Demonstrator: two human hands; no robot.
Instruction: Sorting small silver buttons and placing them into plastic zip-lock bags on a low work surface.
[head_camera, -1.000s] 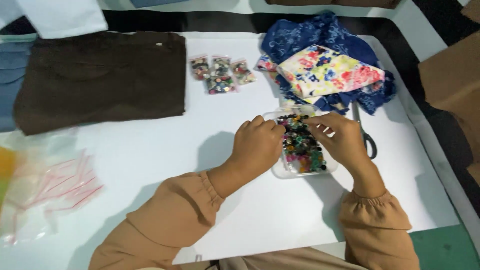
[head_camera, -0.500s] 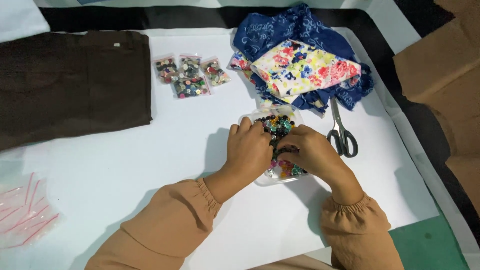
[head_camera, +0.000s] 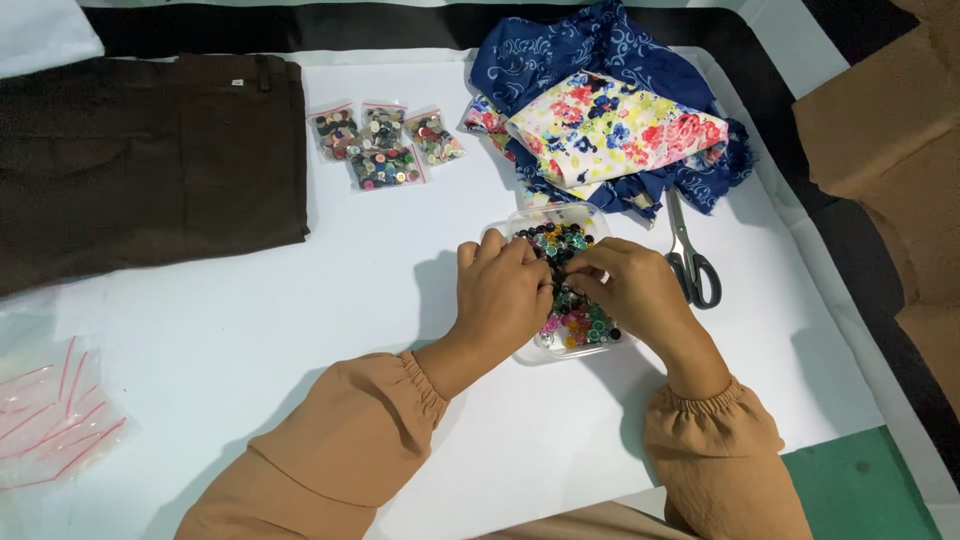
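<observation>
Buttons, small, round, many-coloured and plastic, fill a clear shallow plastic tray lying under both hands. The left hand and right hand curl over the heap, fingertips meeting in it; whether either pinches a button cannot be told. They look light, hard and slippery, best pinched by the rim. Just right of the right hand lie grey-handled scissors; beyond it, folded floral and blue cloth; beyond the left hand, small clear bags of buttons. Nothing blocks the tray.
</observation>
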